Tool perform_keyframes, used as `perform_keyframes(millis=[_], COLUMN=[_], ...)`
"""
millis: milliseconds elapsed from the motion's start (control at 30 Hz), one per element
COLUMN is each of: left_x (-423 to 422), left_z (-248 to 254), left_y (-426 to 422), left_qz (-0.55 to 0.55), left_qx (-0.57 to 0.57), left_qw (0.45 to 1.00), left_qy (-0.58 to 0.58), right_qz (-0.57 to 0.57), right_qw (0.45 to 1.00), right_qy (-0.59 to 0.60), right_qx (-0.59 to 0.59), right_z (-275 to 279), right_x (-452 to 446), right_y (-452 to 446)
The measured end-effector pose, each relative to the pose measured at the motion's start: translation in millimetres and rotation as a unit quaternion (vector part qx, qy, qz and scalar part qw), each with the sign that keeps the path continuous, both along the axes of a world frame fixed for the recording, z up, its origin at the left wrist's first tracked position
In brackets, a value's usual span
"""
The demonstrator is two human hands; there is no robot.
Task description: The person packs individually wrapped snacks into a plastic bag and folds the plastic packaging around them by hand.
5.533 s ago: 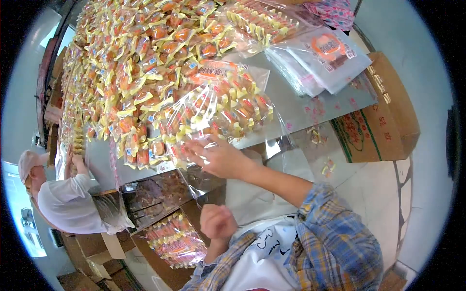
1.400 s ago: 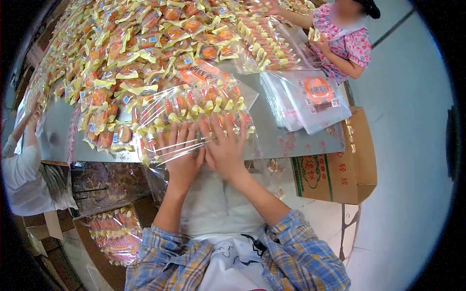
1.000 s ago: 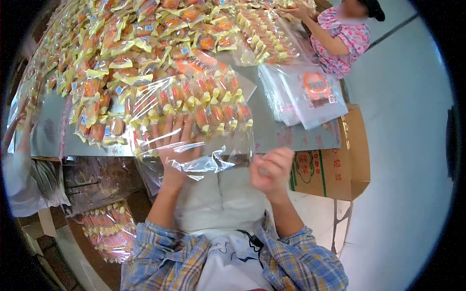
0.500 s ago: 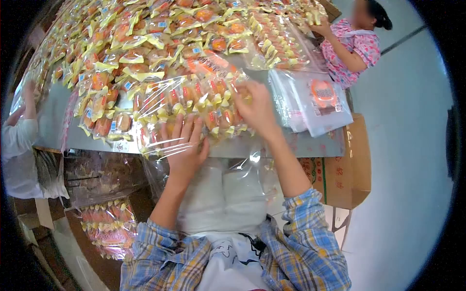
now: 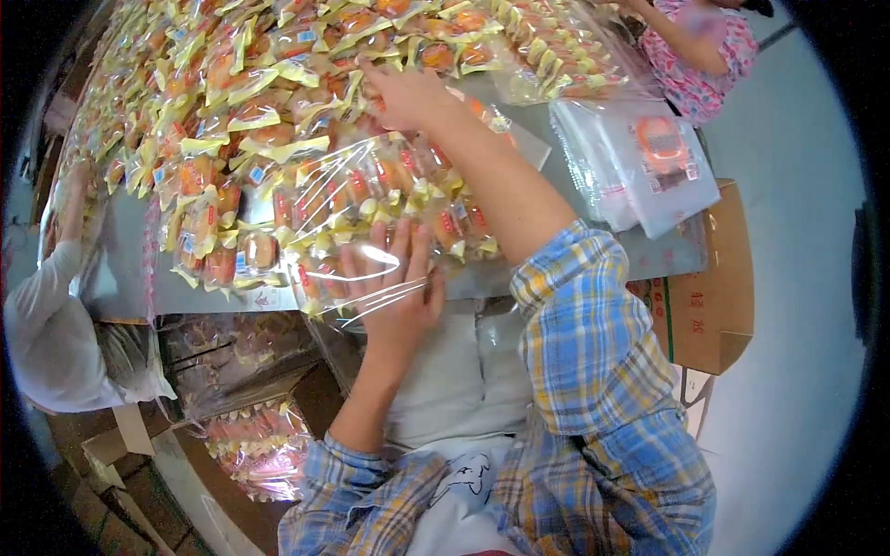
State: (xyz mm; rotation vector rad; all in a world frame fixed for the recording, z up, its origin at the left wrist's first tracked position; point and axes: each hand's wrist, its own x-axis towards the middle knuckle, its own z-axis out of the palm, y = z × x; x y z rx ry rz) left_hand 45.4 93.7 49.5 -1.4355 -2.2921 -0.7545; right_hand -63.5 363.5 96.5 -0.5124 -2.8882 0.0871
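Note:
In front of me lies a clear plastic bag point(image 5: 320, 208) filled with rows of small wrapped cakes. My left hand point(image 5: 397, 287) rests flat on its near side, fingers spread over the shiny film. Beyond the bag, my right hand point(image 5: 413, 97) reaches over the near edge of a big heap of loose wrapped cakes point(image 5: 246, 83). Its fingers are apart and close to the cakes; no cake shows in its grip. My right forearm passes over the right end of the bag and hides part of it.
Flat printed bags point(image 5: 640, 167) are stacked at the table's right. Another bag of cakes in rows point(image 5: 556, 56) lies behind them. Cardboard boxes stand below: one at right point(image 5: 718, 278), one with packed cakes point(image 5: 255, 445) at left. Co-workers stand at left and upper right.
My right hand has left the bag's right end and moved forward and left to the heap. My left hand stays on the bag. The view has shifted slightly.

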Motion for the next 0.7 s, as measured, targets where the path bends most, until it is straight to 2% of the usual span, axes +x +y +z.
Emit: perform_keyframes(millis=[133,267,367,467,500,533,567,600,667,700], left_x=[3.5,3.9,2.2,2.3,3.1,4.6,4.9,5.1,5.7,3.8], left_z=[11.8,7.9,9.3,9.2,9.3,8.9,8.4,8.3,9.3,5.2], left_y=[-2.4,-0.5,-4.5,0.1,-0.6,-2.2,-2.3,-1.7,-3.7,-2.3], left_qz=[-0.002,0.001,-0.009,0.005,0.004,0.002,0.004,0.003,0.006,0.003], left_qx=[-0.030,-0.012,-0.012,-0.012,-0.009,-0.008,-0.009,-0.009,-0.010,0.006], left_qw=[0.999,1.000,1.000,1.000,1.000,1.000,1.000,1.000,1.000,1.000], left_qy=[-0.036,-0.018,-0.011,0.005,0.003,0.001,-0.002,-0.002,-0.002,0.002], right_qz=[-0.027,-0.042,-0.095,-0.072,-0.025,-0.017,-0.008,0.001,-0.008,-0.010], right_qw=[0.999,0.995,0.967,0.966,0.934,0.921,0.883,0.822,0.593,0.561], right_qy=[-0.043,0.071,0.080,0.206,0.357,0.359,0.353,0.338,0.362,0.375], right_qx=[-0.019,0.055,-0.221,-0.141,0.017,-0.148,-0.307,-0.459,-0.719,-0.738], right_z=[-0.6,-5.2,27.6,6.9,-4.1,1.2,10.7,24.3,57.3,67.1], right_x=[-5.3,22.6,45.5,64.9,74.7,90.1,109.0,130.1,184.1,207.6], right_y=[16.2,26.7,26.0,32.5,28.9,22.6,21.8,16.8,-13.6,-33.2])
